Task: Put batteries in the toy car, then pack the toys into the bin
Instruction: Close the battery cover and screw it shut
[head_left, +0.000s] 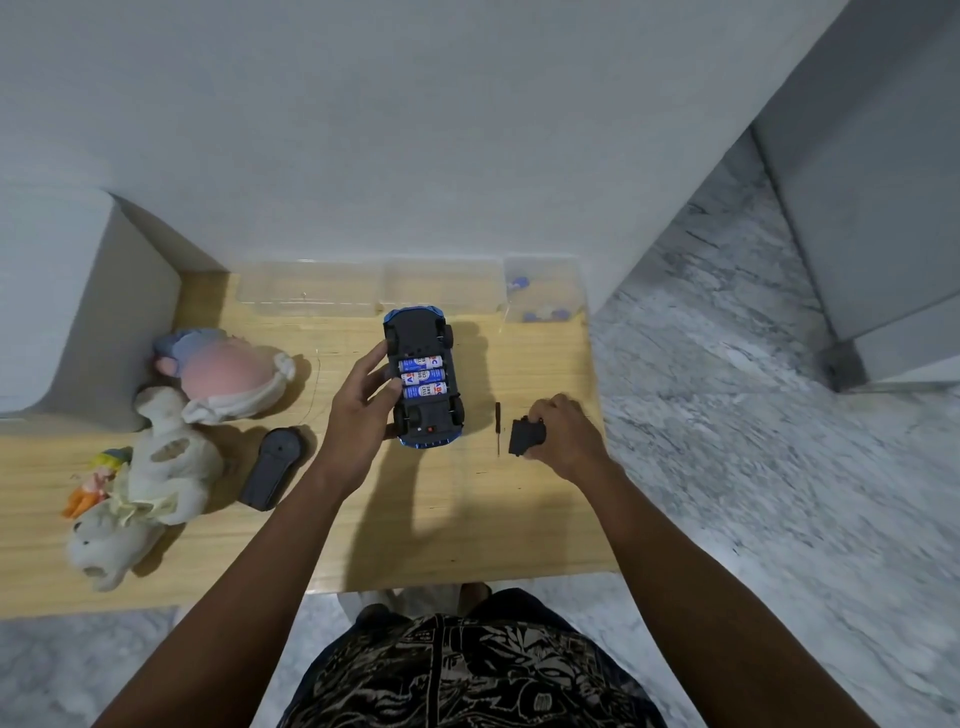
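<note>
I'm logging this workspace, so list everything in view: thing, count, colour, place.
toy car: 1, blue and black, upside down, table centre
batteries: 3, blue and white, in car's open bay
battery cover: 1, black, right of car
screwdriver: 1, dark, between car and cover
remote: 1, black, left of car
soft toys: several, pink, white, orange, table left
clear bins: 3, transparent, against wall
table: 1, light wood
left hand: holds car
right hand: grips cover

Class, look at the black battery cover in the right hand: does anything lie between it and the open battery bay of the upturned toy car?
Only a screwdriver lies flat on the table between the cover in the right hand and the toy car. Lifted over, the cover should pass it; the bay is unobstructed.
</note>
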